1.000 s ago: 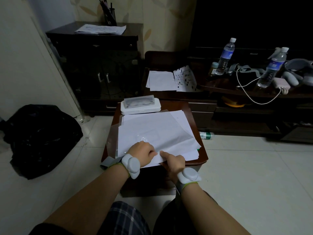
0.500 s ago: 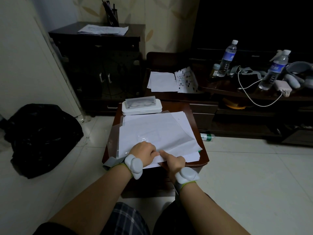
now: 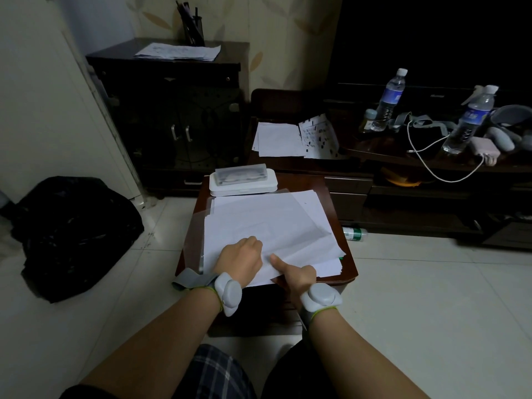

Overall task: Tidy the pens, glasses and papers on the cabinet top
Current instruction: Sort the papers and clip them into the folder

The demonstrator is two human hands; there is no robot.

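White sheets of loose paper (image 3: 267, 223) lay fanned across the small reddish-brown wooden counter (image 3: 344, 240), on top of a clear plastic sleeve (image 3: 198, 234) that stuck out on the left side. And there was the left hand (image 3: 240, 262), curled into a fist, knuckles down on the near edge of the stack, pressing it; whether it pinched a sheet underneath, I could not tell. The right hand (image 3: 296, 276) sat just beside it at the near corner, thumb laid flat on top of the pile and fingers tucked under the edge, gripping the sheets. Both wrists wore grey bands with rounded pods.

At the far end of the counter, a clear glasses case (image 3: 241, 174) rested on a flat white box (image 3: 243, 188), touching the far edge of the papers.

Off in the corner, a tall dark cabinet (image 3: 172, 110) carried another spread of printed pages (image 3: 178, 51) and a dark pen holder (image 3: 194, 30) full of pens against the wall. More white sheets (image 3: 279, 139) lay on a low dark TV stand (image 3: 403, 165) to the right, well apart from two plastic water bottles (image 3: 390, 100). A black bag (image 3: 72, 231) slumped on the tiled floor at the left.
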